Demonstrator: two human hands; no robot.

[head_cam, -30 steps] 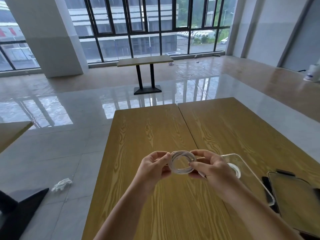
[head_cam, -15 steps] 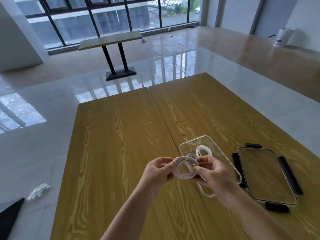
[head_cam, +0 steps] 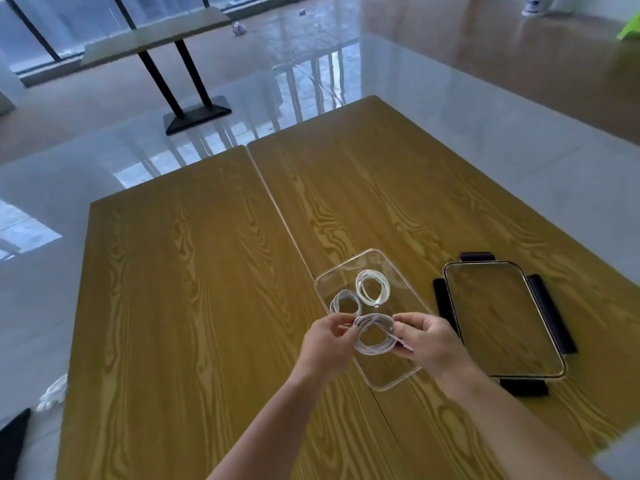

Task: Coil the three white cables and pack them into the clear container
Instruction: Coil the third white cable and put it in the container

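White coiled cable (head_cam: 375,336), the third, is pinched at its left edge by the left hand (head_cam: 328,341) and at its right edge by the right hand (head_cam: 427,342), above the near half of the clear rectangular plastic container (head_cam: 398,377) on the wooden bench (head_cam: 194,289). Two coiled white cables (head_cam: 360,294) already lie in its far half. Step: final packing. Next move calls for lowering the coil flat without letting it spring open.

Soft daylight from far windows (head_cam: 104,15), glare on glossy floor (head_cam: 294,84), wide-angle bending, slight blur
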